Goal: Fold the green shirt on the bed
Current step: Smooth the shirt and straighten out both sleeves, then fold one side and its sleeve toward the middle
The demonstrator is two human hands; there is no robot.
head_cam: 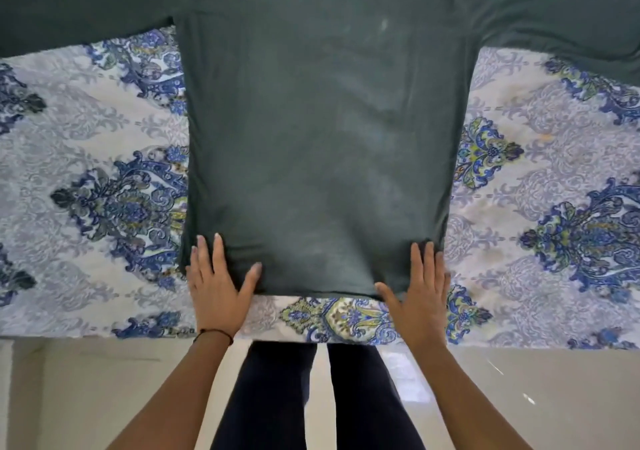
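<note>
The dark green long-sleeved shirt (318, 131) lies spread flat on the bed (86, 145), hem toward me, both sleeves stretched out to the left and right. My left hand (218, 283) rests flat on the hem's left corner, fingers spread. At the hem's right corner lies my right hand (419, 290), flat too, fingers apart, with a little fabric bunched at the fingertips. Neither hand grips the cloth. The collar end runs out of the top of the frame.
The bed carries a white sheet with a blue and green floral pattern. Its near edge (346, 340) runs across below my hands. Beyond it are a pale glossy floor (519, 397) and my legs in dark trousers (311, 397).
</note>
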